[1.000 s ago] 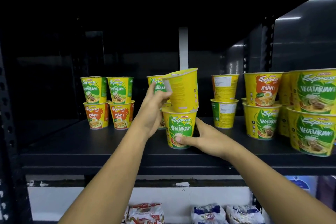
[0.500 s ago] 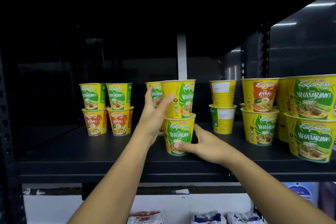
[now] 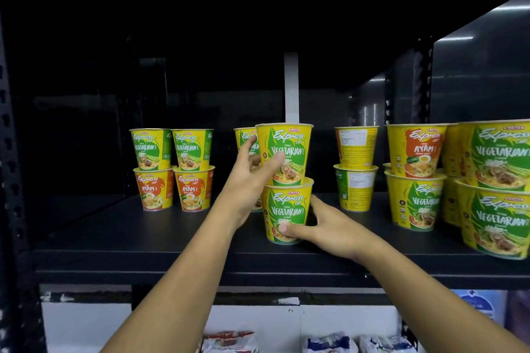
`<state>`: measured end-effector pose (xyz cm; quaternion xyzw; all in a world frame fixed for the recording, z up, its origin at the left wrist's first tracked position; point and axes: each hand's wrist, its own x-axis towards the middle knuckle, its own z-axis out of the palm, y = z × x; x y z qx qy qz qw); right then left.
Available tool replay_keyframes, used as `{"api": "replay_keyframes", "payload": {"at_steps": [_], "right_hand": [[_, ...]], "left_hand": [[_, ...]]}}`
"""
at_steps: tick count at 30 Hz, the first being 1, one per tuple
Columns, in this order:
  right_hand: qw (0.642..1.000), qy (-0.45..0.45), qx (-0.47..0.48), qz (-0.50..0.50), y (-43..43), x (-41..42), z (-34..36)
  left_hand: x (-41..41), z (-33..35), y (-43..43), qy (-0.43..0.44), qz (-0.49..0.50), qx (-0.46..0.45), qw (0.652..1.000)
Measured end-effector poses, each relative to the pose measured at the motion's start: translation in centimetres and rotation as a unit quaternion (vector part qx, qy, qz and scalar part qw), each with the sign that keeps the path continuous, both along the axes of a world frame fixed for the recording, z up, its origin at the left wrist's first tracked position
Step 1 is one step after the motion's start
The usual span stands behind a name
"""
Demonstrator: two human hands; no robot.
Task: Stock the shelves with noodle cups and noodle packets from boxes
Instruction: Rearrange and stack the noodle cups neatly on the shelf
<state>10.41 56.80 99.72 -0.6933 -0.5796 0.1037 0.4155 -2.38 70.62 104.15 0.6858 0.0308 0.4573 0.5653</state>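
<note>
Two yellow-green Vegetarian noodle cups stand stacked at the middle of the black shelf (image 3: 143,241). My left hand (image 3: 246,180) grips the upper cup (image 3: 289,149), thumb across its front and fingers round its left side. My right hand (image 3: 321,226) grips the lower cup (image 3: 286,209) near its base, thumb on the front. The upper cup sits upright on the lower cup's lid with its label facing me. Another cup (image 3: 243,137) behind them is partly hidden by my left hand.
To the left stand two stacks of Vegetarian over Ayam cups (image 3: 172,169). To the right are more stacked cups (image 3: 355,169) and a crowded group (image 3: 499,189) near the shelf's front edge. Noodle packets (image 3: 229,341) lie on the level below.
The upper cup was tilted with its back to me; it now sits upright on the lower cup, turned label-forward. My left thumb has moved onto its front. My right hand stayed put.
</note>
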Motion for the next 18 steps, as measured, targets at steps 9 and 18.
{"api": "replay_keyframes", "payload": {"at_steps": [9,18], "right_hand": [[1.000,-0.006,0.011,0.002,-0.07,-0.16,0.01],[0.999,0.020,0.028,-0.006,0.34,0.16,-0.28]], "left_hand": [[-0.09,-0.23,0.08,-0.003,-0.012,0.019,1.000],[-0.43,-0.13,0.48,0.019,-0.023,0.035,0.999]]}}
